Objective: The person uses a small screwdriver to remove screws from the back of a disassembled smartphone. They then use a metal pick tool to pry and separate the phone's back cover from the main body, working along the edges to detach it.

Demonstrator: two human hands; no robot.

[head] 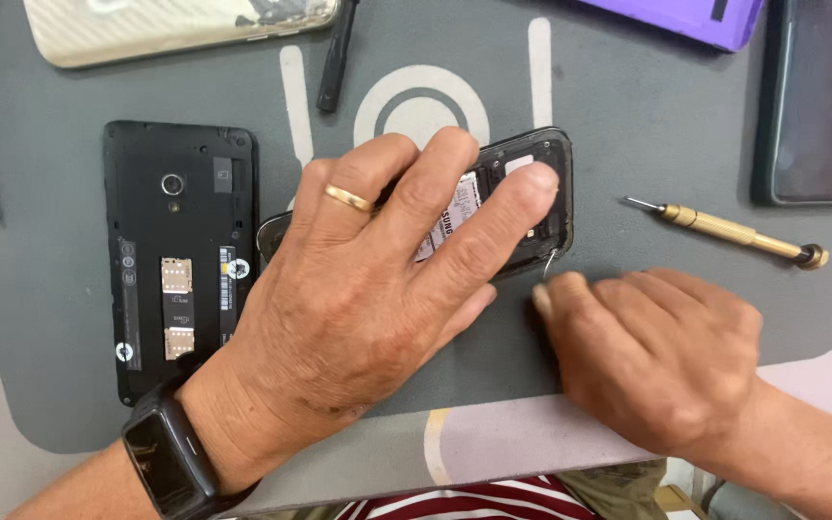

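Note:
My left hand (377,279), with a gold ring and a black wristwatch, lies flat over a small black phone (543,183) with its back cover off, pressing it onto the grey mat (647,125); the index fingertip rests on the phone's upper right part. My right hand (652,351) sits just below the phone's right corner, fingers curled, apparently pinching a thin light sliver at the phone's edge. Whether it truly grips something is unclear.
A larger black phone (180,255) with its back removed lies to the left. A brass screwdriver (734,231) lies to the right. A black pry tool (336,53), a white phone case (175,29), a purple object (686,17) and a dark tablet (820,106) line the far edge.

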